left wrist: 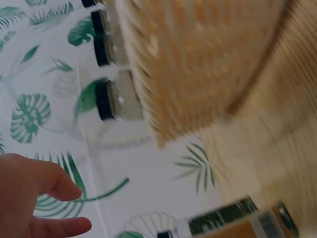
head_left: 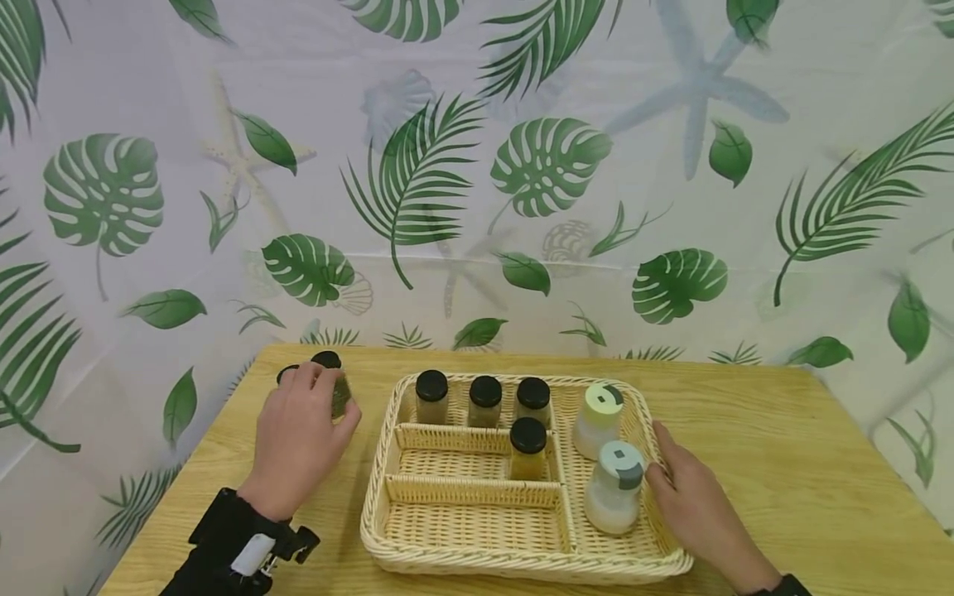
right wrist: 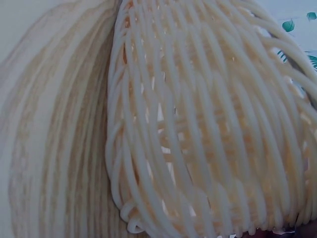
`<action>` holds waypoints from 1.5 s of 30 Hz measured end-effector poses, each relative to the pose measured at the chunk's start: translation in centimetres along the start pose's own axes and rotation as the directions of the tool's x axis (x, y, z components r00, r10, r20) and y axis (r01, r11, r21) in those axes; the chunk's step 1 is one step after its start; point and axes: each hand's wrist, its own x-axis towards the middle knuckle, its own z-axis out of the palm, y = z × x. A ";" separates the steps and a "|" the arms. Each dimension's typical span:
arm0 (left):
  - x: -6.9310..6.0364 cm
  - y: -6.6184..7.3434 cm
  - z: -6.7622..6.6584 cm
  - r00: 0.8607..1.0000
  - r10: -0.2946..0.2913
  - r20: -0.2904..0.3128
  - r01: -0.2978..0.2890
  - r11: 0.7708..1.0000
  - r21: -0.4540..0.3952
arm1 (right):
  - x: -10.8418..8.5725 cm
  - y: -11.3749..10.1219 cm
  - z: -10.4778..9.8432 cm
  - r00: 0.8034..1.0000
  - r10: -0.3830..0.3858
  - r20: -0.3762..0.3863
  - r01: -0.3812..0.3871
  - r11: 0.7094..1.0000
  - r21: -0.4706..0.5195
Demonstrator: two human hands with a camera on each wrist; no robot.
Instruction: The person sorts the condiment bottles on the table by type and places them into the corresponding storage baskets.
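My left hand [head_left: 301, 430] is at the table's left side, beside a black-lidded spice jar with green contents [head_left: 341, 397]. A second black lid [head_left: 286, 374] shows partly behind the hand. In the left wrist view, thumb and finger are spread with nothing between them, apart from a green-filled jar [left wrist: 223, 216] and an orange-brown one [left wrist: 270, 225]. My right hand [head_left: 693, 497] grips the right rim of a divided wicker basket [head_left: 522, 563], thumb on the rim. The right wrist view shows the basket's woven side [right wrist: 208, 124] closely; the hand is hidden there.
Three black-lidded jars [head_left: 485, 401] stand in the back compartment, and a yellow-filled jar [head_left: 527, 451] in the middle one. The right compartment holds a yellow-green-topped shaker [head_left: 599, 418] and a grey-topped shaker [head_left: 615, 488]. A leaf-patterned cloth [head_left: 477, 207] hangs behind the wooden table [head_left: 782, 447].
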 end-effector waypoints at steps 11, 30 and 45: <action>-0.9 -2.2 0.8 0.984 -0.125 0.129 0.112 0.988 0.104 | -0.1 -0.3 0.2 0.998 0.055 0.026 -0.055 0.998 0.014; -1.0 -2.9 1.5 0.986 -0.098 0.132 0.089 0.993 0.073 | -0.2 -0.3 0.1 1.000 0.015 -0.014 -0.015 1.000 -0.007; -1.1 -3.0 1.3 0.977 -0.108 0.183 0.116 0.993 -0.031 | -0.1 0.0 0.2 1.000 0.008 -0.024 -0.008 1.000 -0.005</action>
